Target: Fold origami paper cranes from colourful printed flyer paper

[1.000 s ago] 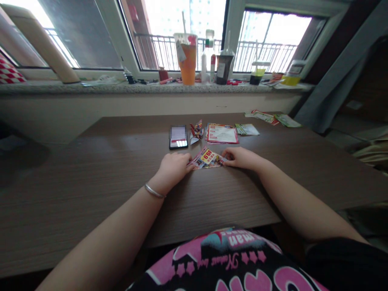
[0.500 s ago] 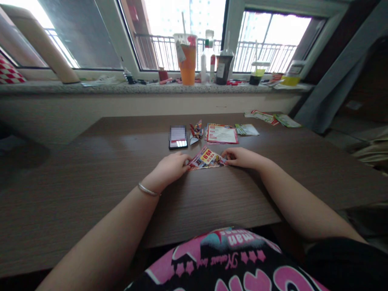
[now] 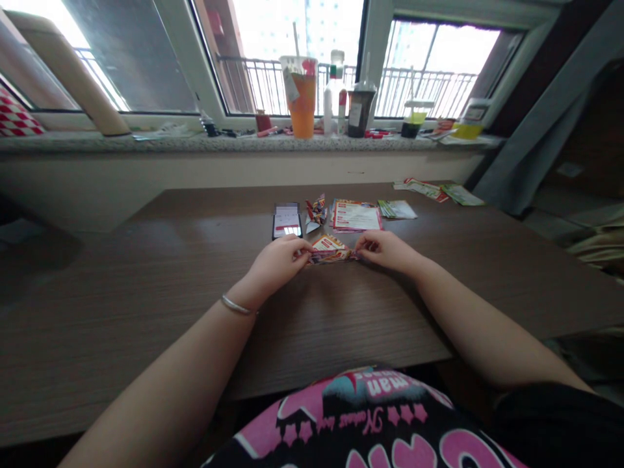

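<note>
Brown wooden table (image 3: 146, 292) under bright windows (image 3: 429, 65) — grey curtain (image 3: 541, 123) at right.

Bare forearms, no sleeves reaching the wrists. A thin silver bangle (image 3: 236, 305) circles the left wrist. The torso wears a black shirt (image 3: 370, 422) printed with pink lettering, stars and a teal patch.

Phone (image 3: 286, 225) left of flyers (image 3: 357, 216); folded paper (image 3: 329, 249) before them, on table (image 3: 146, 279).

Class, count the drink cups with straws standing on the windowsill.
3: the orange cup left of the bottles, the dark cup just right of them, and the green-and-dark cup farther right. Others may be hidden behind the clutter.
</note>
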A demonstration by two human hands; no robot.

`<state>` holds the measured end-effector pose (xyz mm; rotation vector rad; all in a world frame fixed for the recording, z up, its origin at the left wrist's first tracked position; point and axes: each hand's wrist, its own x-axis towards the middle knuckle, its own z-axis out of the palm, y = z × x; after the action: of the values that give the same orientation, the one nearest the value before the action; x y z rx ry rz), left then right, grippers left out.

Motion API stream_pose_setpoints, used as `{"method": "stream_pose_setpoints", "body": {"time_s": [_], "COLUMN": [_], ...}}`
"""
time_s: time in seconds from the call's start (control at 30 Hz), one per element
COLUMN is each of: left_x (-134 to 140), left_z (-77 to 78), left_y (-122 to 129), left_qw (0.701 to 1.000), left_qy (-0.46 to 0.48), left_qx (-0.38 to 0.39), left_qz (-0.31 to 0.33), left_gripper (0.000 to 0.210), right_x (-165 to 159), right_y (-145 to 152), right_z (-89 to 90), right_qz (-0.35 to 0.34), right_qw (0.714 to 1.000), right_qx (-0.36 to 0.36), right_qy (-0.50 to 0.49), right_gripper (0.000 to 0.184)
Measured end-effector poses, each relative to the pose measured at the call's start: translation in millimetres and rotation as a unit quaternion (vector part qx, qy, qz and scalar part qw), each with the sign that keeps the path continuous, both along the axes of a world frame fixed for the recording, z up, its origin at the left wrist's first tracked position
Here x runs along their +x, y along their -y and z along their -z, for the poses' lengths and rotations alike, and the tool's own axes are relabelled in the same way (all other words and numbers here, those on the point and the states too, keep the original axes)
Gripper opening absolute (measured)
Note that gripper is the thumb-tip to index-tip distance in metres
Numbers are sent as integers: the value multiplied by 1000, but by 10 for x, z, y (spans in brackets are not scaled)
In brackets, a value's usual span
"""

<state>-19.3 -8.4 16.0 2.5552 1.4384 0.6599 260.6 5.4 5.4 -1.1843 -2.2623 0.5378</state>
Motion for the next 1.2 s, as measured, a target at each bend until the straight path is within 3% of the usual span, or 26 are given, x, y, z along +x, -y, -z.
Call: {"method": "stream_pose_setpoints", "body": {"time_s": [0.33, 0.53, 0.73, 1.0, 1.2], "left_x": [25, 27, 5, -6, 50], "left_z": [-78, -72, -63, -30, -11], "left_y": [64, 50, 46, 58, 94], "left_qw": [986, 972, 967, 965, 966], "left_qy": [-118, -160, -173, -147, -147], "left_qx": [22, -5, -27, -41, -18], "left_qz": [119, 171, 186, 211, 214], "left_gripper": [23, 25, 22, 29, 22], "right_x": [-11, -28, -22, -68, -127], "right_y": [22, 20, 13, 57, 134], "right_z": [-48, -48, 5, 0, -32], "right_qz": [-133, -179, -187, -191, -185], "right_qw": [990, 978, 969, 967, 961], "right_qx": [-12, 18, 63, 72, 93], "right_qy": [46, 103, 146, 153, 181], "right_gripper": [8, 12, 17, 19, 25]}}
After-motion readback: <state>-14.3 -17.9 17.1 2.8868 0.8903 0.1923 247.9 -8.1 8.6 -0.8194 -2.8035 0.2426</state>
